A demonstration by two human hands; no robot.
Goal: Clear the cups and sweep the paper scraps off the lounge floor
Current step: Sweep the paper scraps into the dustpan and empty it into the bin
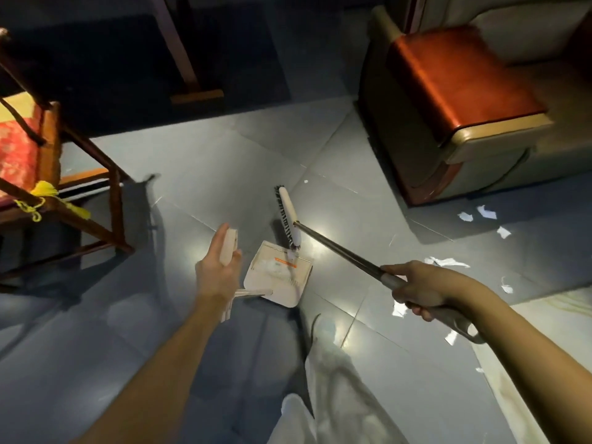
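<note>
The left hand [217, 270] is gripping the dustpan [278, 277] handle; the right hand [416, 288] is closing round the broom [290, 219] shaft, bristles at the pan's lip. Paper scraps [487, 213] are lying right, near the armchair [464, 100]: light, easily scattered, so gentle strokes seem wise.

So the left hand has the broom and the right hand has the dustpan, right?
No, it's swapped. The head view shows the left hand holding the dustpan handle and the right hand holding the broom stick.
</note>
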